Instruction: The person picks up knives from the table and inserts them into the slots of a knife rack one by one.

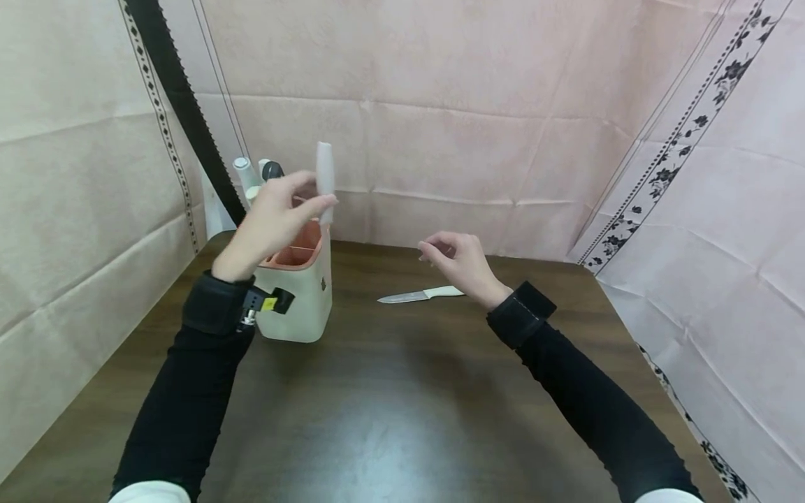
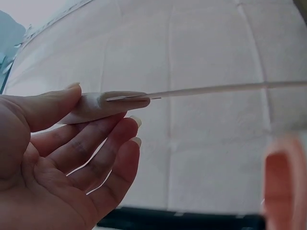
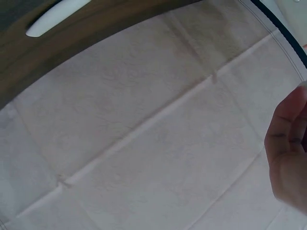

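Between its thumb and fingers, my left hand [image 1: 273, 216] pinches the white handle [image 1: 325, 171] of a knife, which stands upright at the holder's right side. The left wrist view shows a thin blade [image 2: 206, 91], edge-on, leaving the handle. Just below this hand is a cream utensil holder [image 1: 294, 307] with pink-edged compartments. My right hand [image 1: 462, 262] hovers over the table with fingers loosely curled, holding nothing. Under it lies a small knife [image 1: 411, 296] with a white handle, blade pointing left. Part of that handle [image 3: 57, 18] appears in the right wrist view.
Several other handles, pale ones [image 1: 244, 171] and a dark one [image 1: 272, 170], rise from the back of the holder. The brown wooden table [image 1: 377, 405] ends at a pale cloth curtain [image 1: 440, 161] behind. More cloth hangs on both sides.
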The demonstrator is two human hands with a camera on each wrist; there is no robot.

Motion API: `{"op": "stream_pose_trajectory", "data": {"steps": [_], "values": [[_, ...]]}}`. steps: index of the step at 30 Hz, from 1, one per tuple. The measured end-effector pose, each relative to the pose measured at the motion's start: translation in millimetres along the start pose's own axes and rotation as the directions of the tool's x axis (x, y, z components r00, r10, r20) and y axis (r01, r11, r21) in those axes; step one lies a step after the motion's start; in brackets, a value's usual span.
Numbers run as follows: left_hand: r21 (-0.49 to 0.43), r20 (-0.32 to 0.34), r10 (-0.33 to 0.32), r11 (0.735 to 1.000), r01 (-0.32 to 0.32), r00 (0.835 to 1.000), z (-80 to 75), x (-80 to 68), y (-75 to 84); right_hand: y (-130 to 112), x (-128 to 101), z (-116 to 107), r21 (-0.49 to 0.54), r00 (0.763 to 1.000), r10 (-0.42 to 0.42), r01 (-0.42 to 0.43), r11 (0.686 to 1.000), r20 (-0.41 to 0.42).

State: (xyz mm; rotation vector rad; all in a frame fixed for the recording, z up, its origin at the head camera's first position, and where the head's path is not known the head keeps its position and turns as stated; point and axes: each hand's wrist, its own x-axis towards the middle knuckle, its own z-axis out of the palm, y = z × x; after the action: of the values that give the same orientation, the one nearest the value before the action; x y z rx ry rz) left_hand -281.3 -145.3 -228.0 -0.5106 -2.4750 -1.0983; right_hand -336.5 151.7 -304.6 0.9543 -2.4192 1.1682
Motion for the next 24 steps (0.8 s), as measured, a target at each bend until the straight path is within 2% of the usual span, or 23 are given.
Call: {"op": "stream_pose_trajectory", "data": {"steps": [8, 13, 18, 20, 24], "values": [[0.007, -0.103, -0.053, 0.999, 0.054, 0.993, -34.6, -7.8, 8.5, 8, -7, 3, 0.036, 0.998, 0.058, -0.059, 0.998, 0.034], [-0.038, -0.159, -0.075, 0.997, 0.069, 0.984, -53.4, -10.8, 6.5, 13, -10, 7, 0.044, 0.995, 0.093, -0.095, 0.994, 0.049], [-0.012, -0.210, -0.089, 0.996, 0.089, 0.974, -71.1, -16.5, 3.2, 14, -12, 10, 0.036, 0.990, 0.119, -0.122, 0.992, 0.071], [-0.010, -0.236, -0.085, 0.996, 0.086, 0.968, -77.1, -17.5, 0.9, 13, -12, 10, 0.032, 0.989, 0.124, -0.126, 0.991, 0.079], [-0.057, -0.289, -0.109, 0.994, 0.096, 0.951, -85.3, -17.4, -3.0, -5, -16, 4, 0.034, 0.989, 0.119, -0.123, 0.992, 0.090]]}}
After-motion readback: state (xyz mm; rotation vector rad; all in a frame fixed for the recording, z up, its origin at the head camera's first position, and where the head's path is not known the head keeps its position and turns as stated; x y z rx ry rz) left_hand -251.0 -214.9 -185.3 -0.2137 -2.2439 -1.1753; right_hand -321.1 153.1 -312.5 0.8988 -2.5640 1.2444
